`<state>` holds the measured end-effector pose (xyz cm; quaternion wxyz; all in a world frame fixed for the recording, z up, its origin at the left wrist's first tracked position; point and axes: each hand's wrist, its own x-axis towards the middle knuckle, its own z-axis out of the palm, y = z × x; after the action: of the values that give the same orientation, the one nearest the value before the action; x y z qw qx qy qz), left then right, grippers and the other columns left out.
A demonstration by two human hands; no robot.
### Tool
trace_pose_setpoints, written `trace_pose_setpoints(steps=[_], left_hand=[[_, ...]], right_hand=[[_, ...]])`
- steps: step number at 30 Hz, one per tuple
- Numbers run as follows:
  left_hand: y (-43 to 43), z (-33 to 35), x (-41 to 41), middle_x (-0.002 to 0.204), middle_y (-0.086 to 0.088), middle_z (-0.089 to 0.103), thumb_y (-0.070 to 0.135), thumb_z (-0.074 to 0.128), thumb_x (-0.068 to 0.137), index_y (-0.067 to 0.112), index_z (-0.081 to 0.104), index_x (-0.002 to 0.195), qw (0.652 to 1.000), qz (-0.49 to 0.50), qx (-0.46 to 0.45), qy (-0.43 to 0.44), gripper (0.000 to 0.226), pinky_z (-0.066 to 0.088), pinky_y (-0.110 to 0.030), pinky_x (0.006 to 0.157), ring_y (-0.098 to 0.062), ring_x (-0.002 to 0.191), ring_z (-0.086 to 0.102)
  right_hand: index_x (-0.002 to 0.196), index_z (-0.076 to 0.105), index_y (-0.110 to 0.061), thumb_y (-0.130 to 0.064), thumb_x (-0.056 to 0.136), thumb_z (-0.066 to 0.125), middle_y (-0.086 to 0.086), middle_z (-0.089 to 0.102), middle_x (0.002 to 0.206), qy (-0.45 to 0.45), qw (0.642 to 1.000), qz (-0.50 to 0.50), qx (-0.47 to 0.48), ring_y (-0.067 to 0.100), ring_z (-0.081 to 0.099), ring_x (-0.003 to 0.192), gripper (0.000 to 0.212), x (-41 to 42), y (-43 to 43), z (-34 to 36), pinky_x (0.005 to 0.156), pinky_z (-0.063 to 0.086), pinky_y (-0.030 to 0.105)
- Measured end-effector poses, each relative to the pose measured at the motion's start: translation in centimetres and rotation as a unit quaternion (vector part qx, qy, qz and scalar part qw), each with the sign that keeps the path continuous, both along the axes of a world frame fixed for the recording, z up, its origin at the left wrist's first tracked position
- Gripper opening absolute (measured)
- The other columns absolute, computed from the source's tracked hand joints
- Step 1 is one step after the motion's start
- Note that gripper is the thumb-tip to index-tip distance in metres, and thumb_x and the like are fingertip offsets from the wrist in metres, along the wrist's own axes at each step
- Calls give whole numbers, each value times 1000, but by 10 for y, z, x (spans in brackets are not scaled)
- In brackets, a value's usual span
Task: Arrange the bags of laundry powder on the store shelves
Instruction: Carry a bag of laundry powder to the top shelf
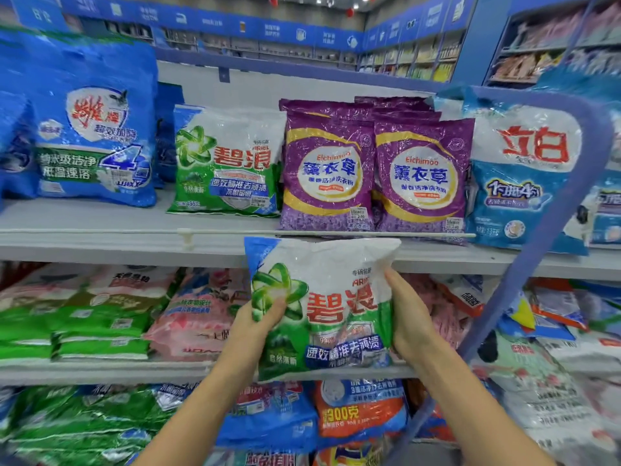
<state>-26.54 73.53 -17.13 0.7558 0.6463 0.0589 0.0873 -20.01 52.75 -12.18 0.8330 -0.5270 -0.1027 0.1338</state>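
Observation:
I hold a green and white Ariel laundry powder bag (332,297) upright in front of the shelf edge. My left hand (258,322) grips its lower left side, thumb across the green star logo. My right hand (408,314) clasps its right edge. On the upper shelf (100,227) a matching Ariel bag (225,163) leans upright. Two purple lavender bags (373,173) stand to its right, with more behind them. A large blue bag (90,129) stands at the left, and a white and blue bag (524,176) at the right.
A thin white rail (188,232) runs along the upper shelf's front. The middle shelf (100,371) holds stacked green and pink bags; lower down lie green, blue and orange bags. A blue cart handle (551,230) curves past on the right, with mixed bags heaped behind it.

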Motion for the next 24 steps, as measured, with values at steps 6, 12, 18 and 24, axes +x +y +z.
trace_pose_setpoints(steps=[6, 12, 18, 24], left_hand=[[15, 52, -9, 99, 23, 71, 71, 58, 74, 44, 68, 95, 980, 3, 168, -102, 36, 50, -12, 72, 3, 92, 67], [47, 70, -24, 78, 27, 69, 51, 49, 82, 29, 63, 86, 965, 51, 220, -137, 26, 43, -3, 62, 11, 72, 62], [65, 75, -35, 91, 17, 74, 58, 49, 80, 39, 71, 87, 971, 90, 184, -127, 30, 50, -28, 80, -3, 87, 68], [66, 91, -46, 93, 25, 71, 59, 47, 84, 45, 70, 88, 963, 171, 153, -139, 28, 44, -16, 76, 8, 89, 65]], right_hand=[[116, 58, -1, -49, 79, 56, 14, 70, 108, -79, 983, -132, -97, 30, 65, 104, 61, -14, 18, 12, 88, 53, 44], [84, 62, 2, -29, 93, 53, 14, 70, 78, -128, 957, -218, -143, 22, 68, 69, 34, -17, 34, 26, 67, 55, 43], [87, 66, -6, -30, 94, 49, 6, 72, 76, -151, 972, -148, -102, 20, 70, 68, 30, -15, 50, 34, 62, 58, 33], [103, 65, -21, -53, 80, 54, 4, 72, 104, -171, 979, -25, -104, 25, 68, 98, 42, -14, 70, 41, 86, 53, 43]])
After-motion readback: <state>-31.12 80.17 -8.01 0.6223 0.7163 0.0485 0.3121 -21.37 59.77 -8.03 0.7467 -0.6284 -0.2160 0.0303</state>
